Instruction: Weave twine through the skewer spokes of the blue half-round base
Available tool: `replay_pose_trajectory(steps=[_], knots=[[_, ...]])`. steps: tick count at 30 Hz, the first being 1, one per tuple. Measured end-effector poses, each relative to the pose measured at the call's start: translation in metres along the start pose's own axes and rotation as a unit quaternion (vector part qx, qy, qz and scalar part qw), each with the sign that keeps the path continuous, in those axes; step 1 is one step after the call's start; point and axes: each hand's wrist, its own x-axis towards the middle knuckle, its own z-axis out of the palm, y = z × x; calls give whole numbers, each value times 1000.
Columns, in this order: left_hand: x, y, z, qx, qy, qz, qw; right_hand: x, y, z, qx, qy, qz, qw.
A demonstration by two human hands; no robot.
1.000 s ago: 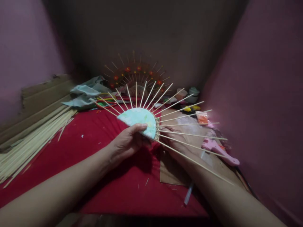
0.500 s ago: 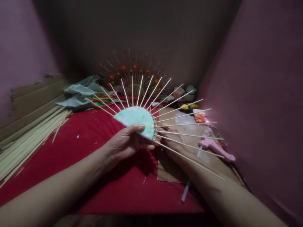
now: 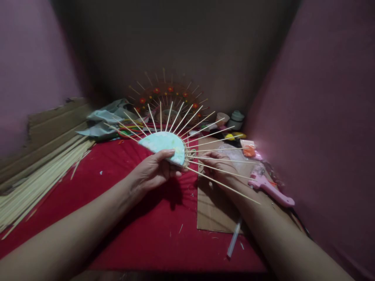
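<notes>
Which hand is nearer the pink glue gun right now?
Right. The right hand sits under the fan's sticks, just left of the pink glue gun. The left hand grips the half-disc fan, farther left.

No text, label, brand, number or sign can be read anywhere: the things are dim and blurred, and no marking is legible on any of them.

- One head-worn camera looks forward and down, close over the left hand (image 3: pixel 152 171) and right hand (image 3: pixel 218 166).
- It faces a red cloth-covered surface (image 3: pixel 140 218) bounded by pink walls (image 3: pixel 322 117).
</notes>
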Motion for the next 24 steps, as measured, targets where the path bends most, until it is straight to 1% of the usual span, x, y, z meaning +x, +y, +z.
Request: replay_pose_trajectory(steps=[4,6,8,12,14,19,22,24], knots=[[0,7,0,6,12,29,1000,-4,-11,-9,74,-44,45,995],[1,11,-3,10,14,34,999,-2,-17,-15,93,-58,58,992],[3,15,-8,13,17,44,999,2,-21,-23,90,-69,48,992],[7,22,-15,11,34,64,997,10,-27,-38,48,-103,46,992],[8,25,-17,13,46,73,996,11,-29,-42,41,-95,43,994],[11,28,-23,15,54,85,995,7,-31,-42,45,-38,26,998],[12,28,-25,19,55,85,995,8,-32,-43,36,-11,0,999],[11,29,-24,20,57,84,995,11,-32,-46,25,-8,-21,999]])
